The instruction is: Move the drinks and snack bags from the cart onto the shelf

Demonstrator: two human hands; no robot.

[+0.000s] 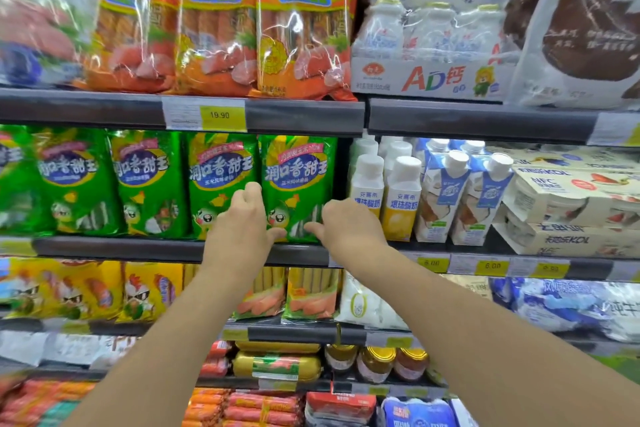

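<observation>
Shop shelf (304, 116) of snack bags (298, 184)

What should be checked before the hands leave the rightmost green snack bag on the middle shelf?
1. Rightmost green bag stands upright on the shelf edge: ok.
2. Left hand at the bag's left side; whether it grips: cannot tell.
3. Right hand, fingers at the bag's lower right corner: ok.
4. Bag in line with the neighbouring green bag: ok.
5. Apart from the yogurt bottles: ok.
6. Cart contents, out of view: cannot tell.
</observation>
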